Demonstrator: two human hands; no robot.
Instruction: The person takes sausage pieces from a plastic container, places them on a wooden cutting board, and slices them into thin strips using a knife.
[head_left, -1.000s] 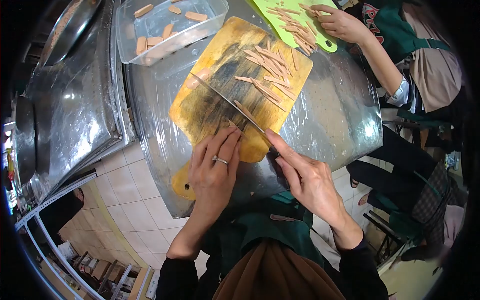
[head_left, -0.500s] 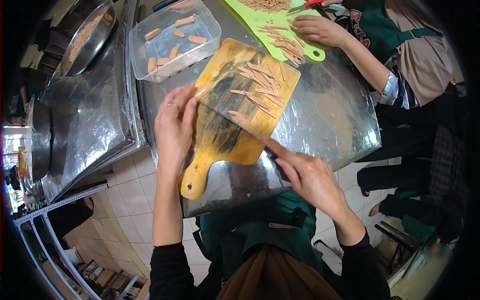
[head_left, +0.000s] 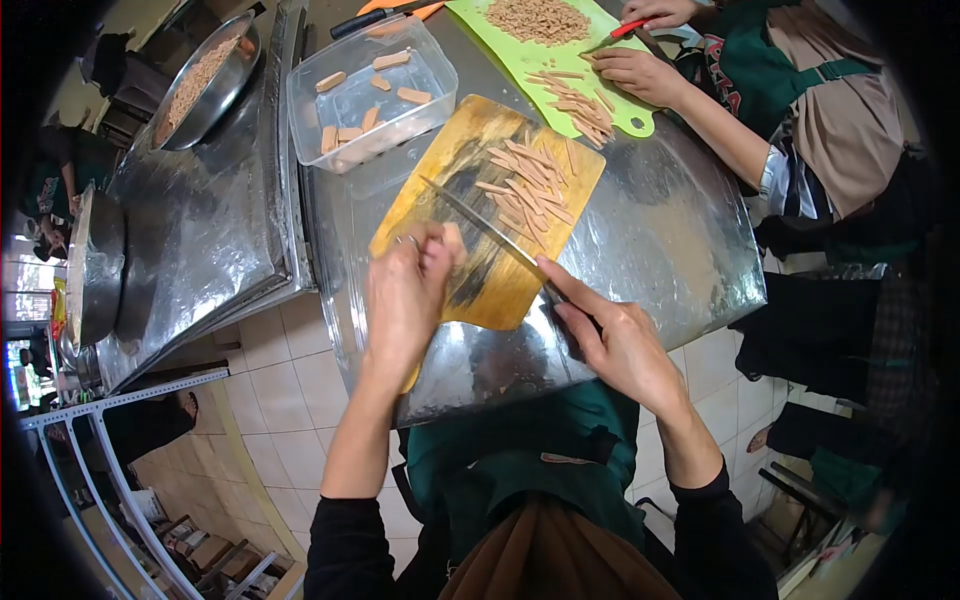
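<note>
A yellow wooden board [head_left: 400, 215] with dark stains lies on the metal table. My right hand [head_left: 625, 340] is closed round the handle of a knife [head_left: 490, 228], whose blade slants up and left across the board. Over the board's left side, my left hand [head_left: 408, 290] holds a short piece of sausage [head_left: 454, 240] in its fingers, somewhat blurred. Several thin sausage strips [head_left: 530, 185] lie in a pile on the board's right half, beyond the blade. Beyond the board, a clear plastic box [head_left: 300, 120] contains several short sausage pieces.
A green cutting board [head_left: 633, 122] carries strips and small diced bits. A co-worker's hands [head_left: 645, 76] are over it, one with a red-handled knife [head_left: 625, 30]. On the left table stands a metal bowl [head_left: 245, 85] of diced food. Another black handle [head_left: 370, 18] lies behind the box.
My left hand has moved right and toward me, now with a sausage piece lifted at its fingertips. The strips beside the blade have joined the pile, and the blade has come away from them.
</note>
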